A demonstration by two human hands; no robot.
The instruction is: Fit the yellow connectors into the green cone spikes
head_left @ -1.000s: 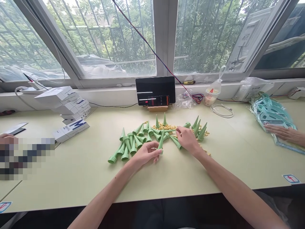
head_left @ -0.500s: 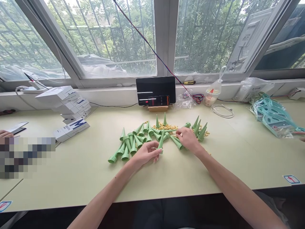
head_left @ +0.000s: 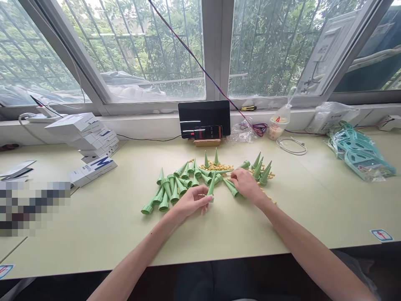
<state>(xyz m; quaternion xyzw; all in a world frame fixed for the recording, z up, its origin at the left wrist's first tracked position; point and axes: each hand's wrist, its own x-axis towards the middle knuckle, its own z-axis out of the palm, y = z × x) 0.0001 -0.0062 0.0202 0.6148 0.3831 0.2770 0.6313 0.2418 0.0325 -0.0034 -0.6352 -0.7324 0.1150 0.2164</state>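
My left hand [head_left: 194, 200] is closed around the wide end of a green plastic cone spike [head_left: 212, 186], which points upward with a slight tilt. Just to the right, my right hand [head_left: 246, 184] hovers over or touches the pile with its fingers pinched together; whatever is between the fingertips is hidden. Beneath that hand lies another green cone [head_left: 231, 187], partly covered. Many similar cones [head_left: 171, 188] lie heaped to the left of my hands. Behind them are small yellow pieces [head_left: 219, 166], with some green cones [head_left: 257, 170] standing upright among them on the right.
A dark tablet [head_left: 204, 117] and a phone [head_left: 208, 132] lean on a small stand at the back. White boxes [head_left: 94, 169] are stacked left. A bagged cup [head_left: 277, 125], a coiled white cable [head_left: 291, 145] and wrapped teal plastic items [head_left: 360, 150] stand right.
My right hand has shifted slightly down and left, its fingers drawn in. My left hand keeps the cone in place. Another person's hand at the left edge has gone out of view.
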